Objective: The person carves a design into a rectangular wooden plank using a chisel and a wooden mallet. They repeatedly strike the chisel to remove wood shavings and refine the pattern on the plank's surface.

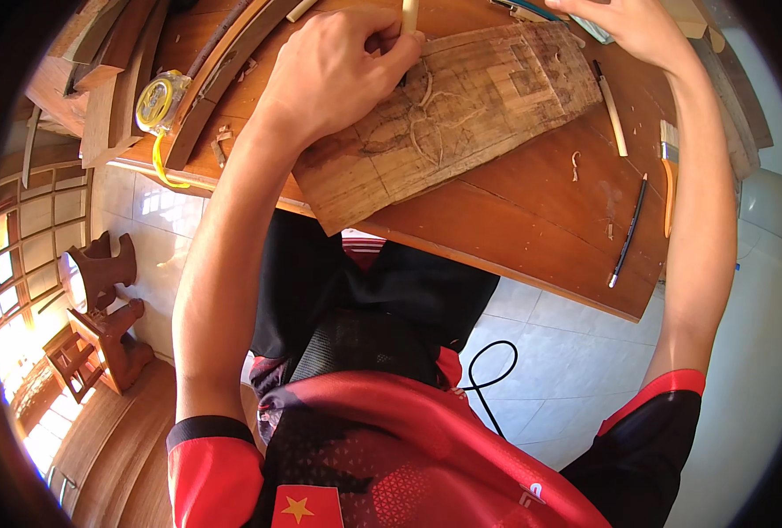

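Observation:
My left hand [343, 75] is closed around the pale wooden handle [409, 14] of a carving chisel. The tool's dark lower end shows just below my fingers, over the carved wooden board [488, 97]. Curved outlines and small square marks cover that brown board, which lies slantwise and overhangs the table's near edge. Toward the top right, my right hand [633, 31] is stretched out, with a finger or thumb extended to the left; its other fingers are cut off by the picture's edge. Right beside it lies a teal and clear object [591, 28] that I cannot make out.
On the table [532, 229] lie a dark pencil [628, 231], a pale-handled tool [613, 114], a flat brush [669, 176] and wood shavings [575, 165]. A yellow tape measure [160, 104] sits at left beside curved wood strips [224, 75]. A black cord [489, 374] loops over the floor.

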`<state>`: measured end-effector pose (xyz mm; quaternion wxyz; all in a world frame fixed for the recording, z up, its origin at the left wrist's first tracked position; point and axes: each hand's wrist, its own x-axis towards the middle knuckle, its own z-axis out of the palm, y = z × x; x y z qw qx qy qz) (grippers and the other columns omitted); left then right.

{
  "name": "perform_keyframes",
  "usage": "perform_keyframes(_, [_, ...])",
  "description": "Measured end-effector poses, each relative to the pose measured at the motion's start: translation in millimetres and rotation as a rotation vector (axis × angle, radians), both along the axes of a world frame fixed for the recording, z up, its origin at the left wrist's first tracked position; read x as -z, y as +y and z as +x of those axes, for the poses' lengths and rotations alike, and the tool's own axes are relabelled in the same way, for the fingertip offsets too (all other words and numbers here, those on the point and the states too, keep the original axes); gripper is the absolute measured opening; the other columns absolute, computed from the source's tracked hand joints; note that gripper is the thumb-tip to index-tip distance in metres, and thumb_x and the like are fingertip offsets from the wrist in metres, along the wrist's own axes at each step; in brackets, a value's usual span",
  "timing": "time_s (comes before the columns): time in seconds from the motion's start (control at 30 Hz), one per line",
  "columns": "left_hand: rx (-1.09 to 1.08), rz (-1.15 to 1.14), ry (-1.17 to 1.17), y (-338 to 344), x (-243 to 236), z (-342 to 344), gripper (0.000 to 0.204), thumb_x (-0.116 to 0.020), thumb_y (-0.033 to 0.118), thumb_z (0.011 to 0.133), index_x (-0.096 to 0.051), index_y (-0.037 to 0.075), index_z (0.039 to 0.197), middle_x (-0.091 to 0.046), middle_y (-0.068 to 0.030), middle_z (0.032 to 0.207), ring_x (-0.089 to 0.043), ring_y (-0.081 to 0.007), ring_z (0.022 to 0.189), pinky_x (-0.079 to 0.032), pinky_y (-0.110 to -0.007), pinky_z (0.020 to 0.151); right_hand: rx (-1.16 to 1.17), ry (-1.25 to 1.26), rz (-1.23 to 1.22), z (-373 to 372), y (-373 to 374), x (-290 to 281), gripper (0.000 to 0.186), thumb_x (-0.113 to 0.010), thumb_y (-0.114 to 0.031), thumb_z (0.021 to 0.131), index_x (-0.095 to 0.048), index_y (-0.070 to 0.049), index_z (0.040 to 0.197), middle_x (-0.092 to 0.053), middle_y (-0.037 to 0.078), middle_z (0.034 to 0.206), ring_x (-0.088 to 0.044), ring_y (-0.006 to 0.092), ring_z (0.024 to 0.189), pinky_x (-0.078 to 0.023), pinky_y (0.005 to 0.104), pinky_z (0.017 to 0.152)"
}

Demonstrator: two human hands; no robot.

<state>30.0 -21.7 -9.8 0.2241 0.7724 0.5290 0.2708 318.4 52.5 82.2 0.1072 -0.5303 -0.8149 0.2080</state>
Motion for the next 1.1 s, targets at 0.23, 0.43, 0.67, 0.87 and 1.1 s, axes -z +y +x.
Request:
perform_keyframes(0.23, [-0.013,0.072,0.001,-1.5,0.8,0.4,0.041,-0.068,0.035,0.096,-0.060,-0.002,0.081,-0.052,-0.0148,0.065,-0.046,-0.0282,0.058,-0.043,-0.042,0.062,-0.063,-0.030,0.026,-2.0,6.4,-5.4,0.043,-0.078,-0.019,0.090,-0.069,0.004,0.126,-0.076,0.014,0.104,-0.067,0.0174,0.086,-0.054,0.0336,0.075])
perform_keyframes(0.43, [-0.049,0.074,0.004,-4.5,1.3,0.0,0.038,-0.070,0.034,0.094,-0.064,-0.002,0.084,-0.059,-0.0162,0.068,-0.055,-0.0322,0.061,-0.046,-0.042,0.063,0.010,-0.036,0.007,-12.8,-3.0,-11.8,0.043,-0.078,-0.019,0.090,-0.069,0.002,0.127,-0.076,0.014,0.103,-0.068,0.0171,0.087,-0.055,0.0334,0.078])
perform_keyframes(0.67, [-0.063,0.069,0.024,-6.6,-1.3,2.2,0.038,-0.070,0.036,0.094,-0.067,-0.001,0.087,-0.061,-0.0158,0.068,-0.059,-0.0325,0.062,-0.047,-0.042,0.064,0.039,0.017,0.056,1.4,2.3,0.2,0.046,-0.079,-0.017,0.090,-0.068,0.002,0.130,-0.077,0.014,0.104,-0.070,0.0162,0.084,-0.056,0.0323,0.077])
perform_keyframes(0.87, [-0.072,0.099,0.020,-6.4,-1.8,2.5,0.038,-0.071,0.037,0.092,-0.068,0.000,0.085,-0.062,-0.0153,0.067,-0.060,-0.0319,0.060,-0.048,-0.042,0.064,-0.185,-0.040,0.125,3.8,3.7,-4.4,0.045,-0.078,-0.018,0.091,-0.068,0.002,0.131,-0.077,0.014,0.104,-0.070,0.0166,0.083,-0.056,0.0347,0.078])
perform_keyframes(1.1, [-0.089,0.085,0.019,-6.2,-0.2,0.0,0.038,-0.070,0.035,0.090,-0.065,-0.001,0.080,-0.058,-0.0130,0.061,-0.055,-0.0287,0.055,-0.046,-0.040,0.060,-0.042,0.005,-0.019,-14.8,-2.8,-18.5,0.038,-0.078,-0.016,0.090,-0.072,0.001,0.123,-0.076,0.012,0.097,-0.068,0.0160,0.082,-0.055,0.0330,0.076])
